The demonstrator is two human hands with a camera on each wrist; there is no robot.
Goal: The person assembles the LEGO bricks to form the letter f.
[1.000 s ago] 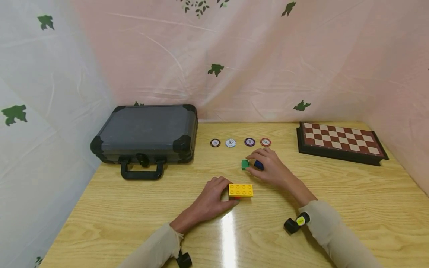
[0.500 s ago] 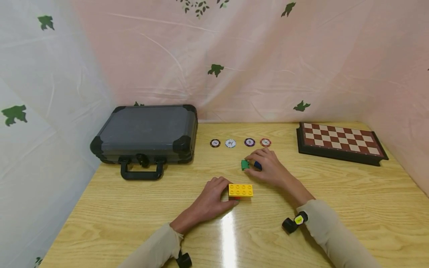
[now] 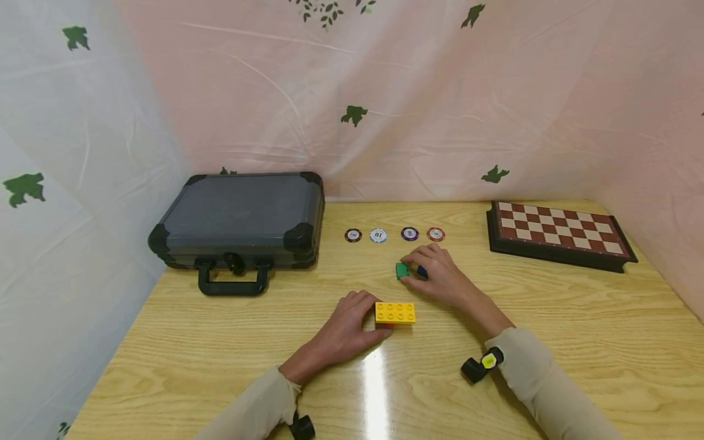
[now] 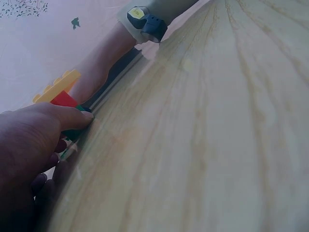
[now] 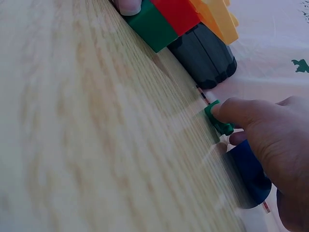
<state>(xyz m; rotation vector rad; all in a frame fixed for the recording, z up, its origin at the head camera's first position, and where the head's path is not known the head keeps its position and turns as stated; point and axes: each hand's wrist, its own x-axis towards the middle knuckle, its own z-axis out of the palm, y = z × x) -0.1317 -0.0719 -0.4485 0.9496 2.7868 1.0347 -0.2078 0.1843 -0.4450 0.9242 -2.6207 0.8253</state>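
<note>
My left hand (image 3: 346, 327) grips a stack of toy building bricks standing on the table. Its long yellow brick (image 3: 395, 312) is on top, a red brick (image 5: 176, 14) in the middle and a green brick (image 5: 153, 28) at the bottom. Farther back and to the right, my right hand (image 3: 440, 275) pinches a small green toy brick (image 3: 402, 271) between thumb and fingertips, low at the tabletop. Under that palm sits a dark blue piece (image 5: 248, 174) with a rounded end, partly hidden by the hand in the head view.
Several poker chips (image 3: 378, 235) lie in a row behind the right hand. A grey case (image 3: 242, 208) with black corners and handle stands at the back left. At the back right is a folded chessboard (image 3: 558, 229). Printed cloth (image 3: 385, 73) hangs behind the table.
My right hand and forearm have shifted very slightly left, and the small green brick has turned a little. My left hand and the brick stack stay put.
</note>
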